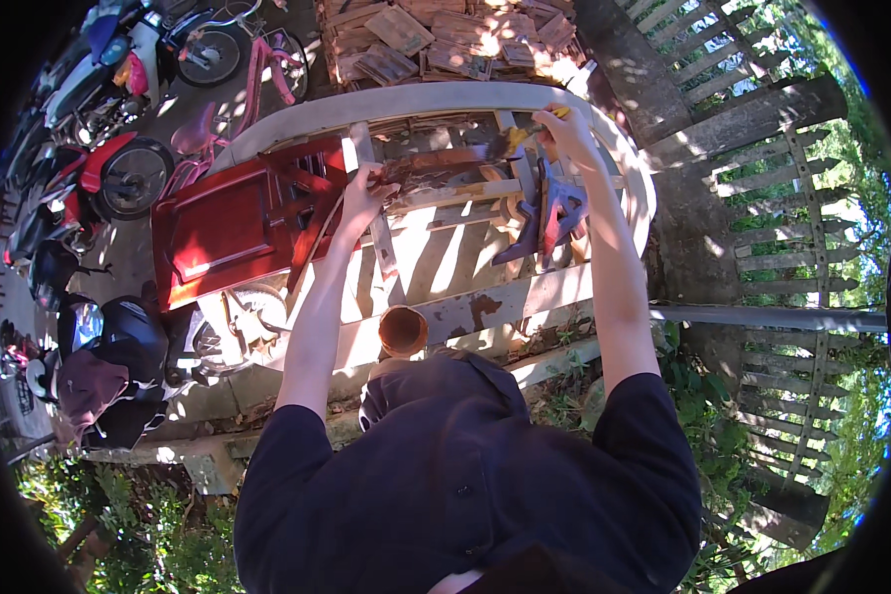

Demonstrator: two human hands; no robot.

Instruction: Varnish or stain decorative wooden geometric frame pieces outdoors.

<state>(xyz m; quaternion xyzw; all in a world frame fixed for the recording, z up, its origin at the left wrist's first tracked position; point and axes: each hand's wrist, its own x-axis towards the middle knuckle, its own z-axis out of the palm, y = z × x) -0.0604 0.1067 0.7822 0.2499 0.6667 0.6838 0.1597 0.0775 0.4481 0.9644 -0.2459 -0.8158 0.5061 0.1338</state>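
Head view: a person in a dark short-sleeved shirt (455, 475) sits low, both forearms stretched forward over a pale slatted frame (540, 297) with a curved far edge. Nearest, by the person's lap, stands a round cup (403, 332), brown inside, its mouth turned up toward the camera.

Farther out, the left hand (364, 193) grips the left end of a narrow brown piece (436, 161) held above the frame's slats. Its long axis runs left to right, the right end slightly farther from the person. At that end, the right hand (564, 129) pinches a brush (503, 146) by its yellowish handle; the brush points left, bristles toward the piece and handle to the right. Whether bristles and piece touch is hard to tell.

Left of the left hand lies a glossy red panel (223, 228), tilted, its long sides running left to right. Below the right hand, blue-grey parts (554, 213) sit across the frame. Beyond the curved edge, a stack of wood (436, 45) catches patches of sun. Motorbikes (134, 178) and a pink bicycle (257, 74) line the left; a picket fence (792, 218) edges the right.
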